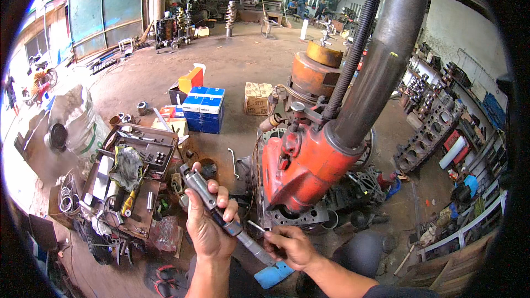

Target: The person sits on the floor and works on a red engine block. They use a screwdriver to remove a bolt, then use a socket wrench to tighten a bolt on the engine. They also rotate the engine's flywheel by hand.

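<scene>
While the left fingers [231, 210] grip a silver, dark-banded cylindrical tool [232, 226], the right fingers [280, 238] pinch a rod [255, 226].

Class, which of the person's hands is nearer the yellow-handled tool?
Left. The left hand, gripping a tubular metal tool, is to the right of the yellow-handled tool; the right hand is farther right, past the left hand.

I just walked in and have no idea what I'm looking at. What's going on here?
A person's left hand holds up a long metal tool, tilted across the palm. Their right hand pinches a thin metal rod near the tool's lower part. Ahead, a red machine head stands over a metal block with holes.
</scene>
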A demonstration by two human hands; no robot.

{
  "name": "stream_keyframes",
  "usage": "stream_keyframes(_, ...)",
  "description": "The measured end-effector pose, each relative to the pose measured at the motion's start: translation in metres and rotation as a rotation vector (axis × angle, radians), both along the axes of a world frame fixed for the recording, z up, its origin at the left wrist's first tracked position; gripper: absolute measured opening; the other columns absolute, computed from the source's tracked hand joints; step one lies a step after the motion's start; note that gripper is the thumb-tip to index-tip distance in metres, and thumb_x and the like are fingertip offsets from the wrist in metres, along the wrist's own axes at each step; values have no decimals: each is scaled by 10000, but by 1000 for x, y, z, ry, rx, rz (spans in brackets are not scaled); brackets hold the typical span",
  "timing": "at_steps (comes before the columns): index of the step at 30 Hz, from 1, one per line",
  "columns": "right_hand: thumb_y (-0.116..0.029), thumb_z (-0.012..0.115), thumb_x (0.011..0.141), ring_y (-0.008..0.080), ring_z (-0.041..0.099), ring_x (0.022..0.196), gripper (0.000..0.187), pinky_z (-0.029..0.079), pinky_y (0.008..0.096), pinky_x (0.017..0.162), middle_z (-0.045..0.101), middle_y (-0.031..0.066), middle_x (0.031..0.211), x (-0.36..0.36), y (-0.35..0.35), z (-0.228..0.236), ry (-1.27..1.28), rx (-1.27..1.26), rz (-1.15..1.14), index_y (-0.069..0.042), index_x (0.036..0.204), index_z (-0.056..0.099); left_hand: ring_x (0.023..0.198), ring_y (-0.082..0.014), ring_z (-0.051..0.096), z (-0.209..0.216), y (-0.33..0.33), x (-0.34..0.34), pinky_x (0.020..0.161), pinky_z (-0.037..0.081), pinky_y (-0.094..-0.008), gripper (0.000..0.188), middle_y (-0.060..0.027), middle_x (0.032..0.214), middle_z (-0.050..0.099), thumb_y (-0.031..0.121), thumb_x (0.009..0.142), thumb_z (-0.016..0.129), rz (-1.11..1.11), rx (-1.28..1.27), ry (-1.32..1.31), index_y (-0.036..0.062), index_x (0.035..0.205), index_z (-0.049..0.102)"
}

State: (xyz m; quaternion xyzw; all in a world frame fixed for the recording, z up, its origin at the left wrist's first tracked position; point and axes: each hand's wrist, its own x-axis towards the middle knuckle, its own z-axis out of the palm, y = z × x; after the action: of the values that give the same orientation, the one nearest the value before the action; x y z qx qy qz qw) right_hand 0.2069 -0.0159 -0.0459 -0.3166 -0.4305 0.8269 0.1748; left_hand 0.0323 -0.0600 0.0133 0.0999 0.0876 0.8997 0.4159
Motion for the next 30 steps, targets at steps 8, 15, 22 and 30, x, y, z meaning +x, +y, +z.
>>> stream_keyframes(8,-230,652,927,125,569,567,207,437,252,488,613,67,731,23,-24,6,139,144,-155,-58,948,537,765,-137,519,-28,22,9,561,444,-255,475,-43,954,543,372,998,531,-37,-101,147,150,1402,414)
stream_keyframes(15,-186,663,927,91,546,521,183,393,230,450,607,47,724,33,-25,-7,15,353,-175,-62,882,536,785,-140,525,-40,32,13,594,455,-261,491,-48,969,530,386,1007,501,-34,-55,159,160,1425,375)
stream_keyframes(22,-259,615,959,101,550,527,226,389,235,455,609,53,737,31,-25,-10,108,236,-183,-66,883,525,780,-141,515,-43,39,16,601,453,-265,497,-43,969,526,398,1004,499,-93,-19,121,155,1421,381)
stream_keyframes(30,-337,563,983,140,566,528,297,404,249,450,600,90,757,36,-26,-9,87,226,-144,-57,895,522,787,-137,495,-46,37,25,605,443,-265,492,-41,950,524,404,1011,474,-176,0,82,143,1416,379)
